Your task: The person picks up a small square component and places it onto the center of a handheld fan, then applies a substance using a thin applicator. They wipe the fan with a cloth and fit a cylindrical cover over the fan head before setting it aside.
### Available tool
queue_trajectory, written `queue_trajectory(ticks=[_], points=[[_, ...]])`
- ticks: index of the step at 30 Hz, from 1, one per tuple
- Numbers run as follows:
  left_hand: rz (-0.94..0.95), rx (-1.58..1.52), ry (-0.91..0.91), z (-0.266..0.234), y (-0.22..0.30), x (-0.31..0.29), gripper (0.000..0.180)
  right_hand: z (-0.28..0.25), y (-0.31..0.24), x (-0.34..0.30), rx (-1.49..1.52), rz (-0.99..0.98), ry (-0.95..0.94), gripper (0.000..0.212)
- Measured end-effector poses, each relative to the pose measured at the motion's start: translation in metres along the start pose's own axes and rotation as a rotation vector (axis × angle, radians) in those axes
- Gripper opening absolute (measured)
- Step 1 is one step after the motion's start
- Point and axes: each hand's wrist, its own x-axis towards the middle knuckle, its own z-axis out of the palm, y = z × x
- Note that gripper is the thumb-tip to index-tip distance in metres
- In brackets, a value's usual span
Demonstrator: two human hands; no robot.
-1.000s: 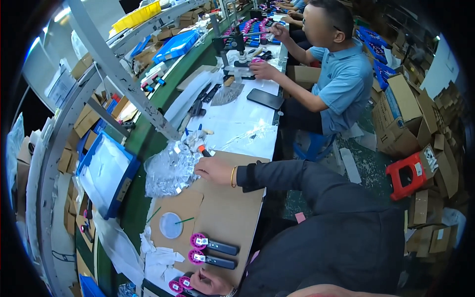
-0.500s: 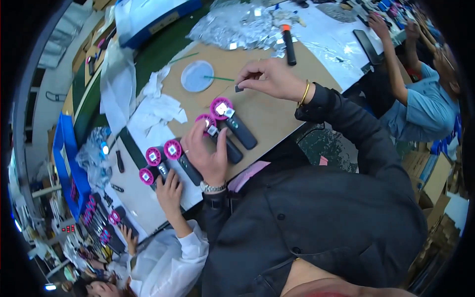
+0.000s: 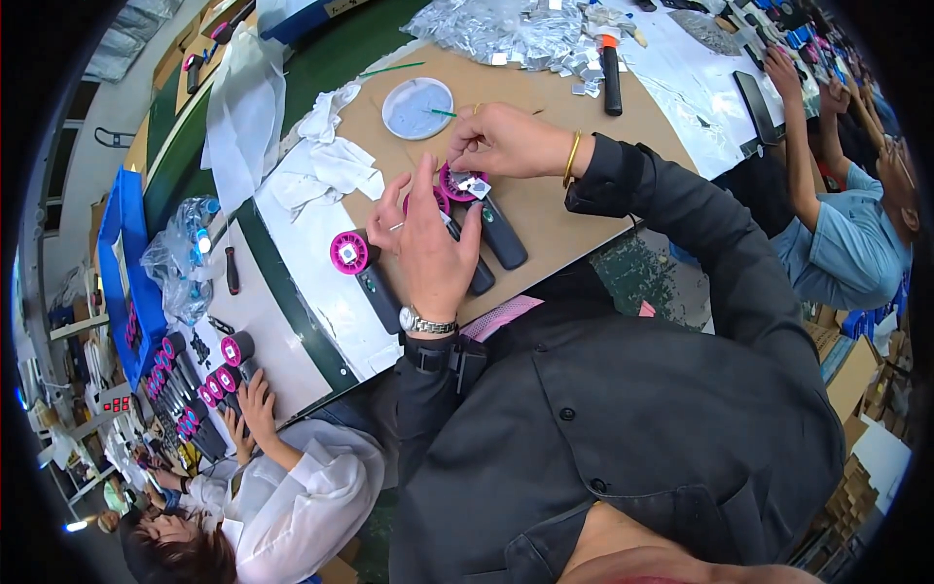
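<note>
Two black-handled devices with round magenta heads lie side by side before me. My right hand [image 3: 511,143] is closed in a pinch over the head of the right-hand device [image 3: 503,237]; whatever its fingertips hold is hidden. A small white square piece [image 3: 474,187] sits at that head. My left hand [image 3: 436,243] spreads its fingers over the other device [image 3: 482,278], partly covering its magenta head. Left of this hand lies a third device [image 3: 377,292] of the same kind, with a white square on its head.
Beyond my hands are a round white dish [image 3: 417,107], crumpled white cloths [image 3: 331,175], an orange-and-black tool [image 3: 610,76] and a heap of clear plastic pieces [image 3: 516,34]. At lower left, a co-worker's hand [image 3: 258,409] touches more devices near a blue tray [image 3: 126,263].
My right hand has moved from beside the dish down to the magenta head. The co-worker's hand and two devices beside my left hand have shifted away to the lower left.
</note>
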Motion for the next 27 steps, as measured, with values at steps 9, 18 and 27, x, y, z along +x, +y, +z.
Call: queue_trajectory(ticks=[9, 18, 27], points=[[0.017, 0.042, -0.073, 0.005, -0.002, 0.008, 0.093, 0.002, 0.006, 0.002, -0.049, 0.092, -0.064, 0.017], [0.005, 0.064, -0.121, 0.001, -0.003, 0.010, 0.097, 0.012, 0.001, -0.004, -0.168, -0.011, -0.002, 0.016], [0.007, 0.043, -0.056, 0.005, -0.001, 0.016, 0.091, 0.002, -0.007, 0.015, -0.393, 0.138, -0.088, 0.036]])
